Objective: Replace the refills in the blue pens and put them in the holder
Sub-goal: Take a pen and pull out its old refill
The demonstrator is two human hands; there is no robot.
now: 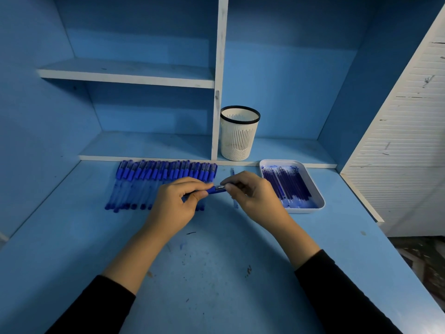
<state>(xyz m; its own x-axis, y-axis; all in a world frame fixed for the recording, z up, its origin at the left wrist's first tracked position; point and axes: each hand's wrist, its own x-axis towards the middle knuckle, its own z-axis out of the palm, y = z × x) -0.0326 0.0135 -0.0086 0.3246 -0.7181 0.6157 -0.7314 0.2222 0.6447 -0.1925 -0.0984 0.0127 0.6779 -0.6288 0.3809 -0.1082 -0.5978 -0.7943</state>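
Observation:
Both my hands hold one blue pen [215, 189] level above the blue desk. My left hand [177, 201] grips its left part with curled fingers. My right hand [250, 191] pinches its right end. A row of several blue capped pens [144, 182] lies side by side behind my left hand. A white tray [313, 186] of blue refills [286, 184] sits to the right of my right hand. The white slotted holder [239, 133] stands upright on the low shelf behind, and I see nothing inside it. A thin blue refill [234, 203] lies on the desk by my right hand.
The blue desk [216, 273] has ink stains near its front. A white upright divider [220, 78] stands just left of the holder. A white slatted panel [404, 141] closes off the right side. A shelf [127, 73] runs at upper left.

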